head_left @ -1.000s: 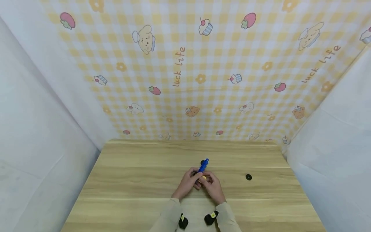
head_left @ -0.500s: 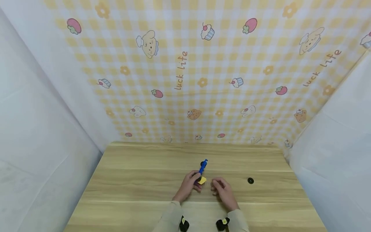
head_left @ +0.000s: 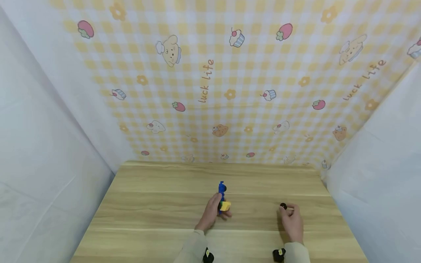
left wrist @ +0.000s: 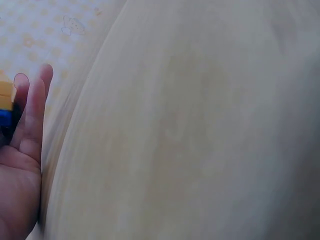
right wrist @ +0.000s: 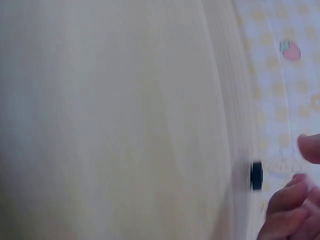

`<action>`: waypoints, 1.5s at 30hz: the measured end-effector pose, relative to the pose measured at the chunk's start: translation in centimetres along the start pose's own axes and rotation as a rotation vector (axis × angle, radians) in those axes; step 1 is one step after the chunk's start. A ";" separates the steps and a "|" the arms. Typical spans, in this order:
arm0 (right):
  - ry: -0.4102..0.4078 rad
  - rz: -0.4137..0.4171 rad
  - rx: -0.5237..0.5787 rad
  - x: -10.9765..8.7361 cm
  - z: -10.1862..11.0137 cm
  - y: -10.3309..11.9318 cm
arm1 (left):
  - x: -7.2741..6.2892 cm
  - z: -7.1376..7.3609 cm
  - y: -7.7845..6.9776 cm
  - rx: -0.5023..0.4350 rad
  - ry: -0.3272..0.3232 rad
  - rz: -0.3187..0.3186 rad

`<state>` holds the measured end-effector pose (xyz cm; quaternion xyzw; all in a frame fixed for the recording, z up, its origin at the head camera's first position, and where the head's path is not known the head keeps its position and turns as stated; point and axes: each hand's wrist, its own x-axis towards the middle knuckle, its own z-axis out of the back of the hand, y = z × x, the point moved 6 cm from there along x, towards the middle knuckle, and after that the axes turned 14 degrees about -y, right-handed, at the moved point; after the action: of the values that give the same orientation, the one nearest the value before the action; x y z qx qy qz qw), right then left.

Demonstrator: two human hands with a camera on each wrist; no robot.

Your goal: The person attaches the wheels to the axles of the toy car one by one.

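Observation:
My left hand holds a blue and yellow toy vehicle with a black wheel showing at its far end. Its thumb lies over the toy and the other fingers are beneath. Only the yellow and blue end of the toy enters the left wrist view, beside the fingers. Over to the right, my right hand reaches down at a small black toy tyre. The right wrist view shows this tyre flat on the table, with the thumb and fingertips parted and slightly away from it.
Both hands are above a light wood-grain table. A yellow checked cloth hangs behind it. White cloth walls close in the left and right sides.
My right hand has left the toy and moved right to the loose tyre. My left hand keeps the toy, which has turned more upright in the head view, its far end swinging left.

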<state>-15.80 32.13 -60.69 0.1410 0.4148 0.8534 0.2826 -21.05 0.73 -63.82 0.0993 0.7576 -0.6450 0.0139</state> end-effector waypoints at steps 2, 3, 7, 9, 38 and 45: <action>0.040 -0.031 -0.070 0.4 0.4 -0.7 | 0.0 0.1 0.1 0.030 -0.020 -0.011; 0.068 -0.039 -0.103 0.5 0.4 -1.0 | 0.0 0.2 0.2 0.035 -0.028 -0.013; 0.139 0.003 -0.196 1.1 0.2 -1.2 | 0.0 0.4 0.1 0.076 -0.074 -0.029; 0.147 0.025 -0.218 1.3 0.1 -1.0 | -0.1 0.3 -0.1 0.072 -0.072 -0.037; 0.134 -0.006 0.178 -0.2 -4.7 1.4 | -0.2 0.2 -0.8 0.043 -0.110 -0.032; 0.272 -0.118 0.479 -3.2 -9.1 3.0 | -0.4 -0.3 -0.7 0.077 -0.131 -0.042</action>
<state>-18.71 23.01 -63.95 0.0637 0.6461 0.7242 0.2323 -20.75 0.91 -63.01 0.0413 0.7316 -0.6789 0.0462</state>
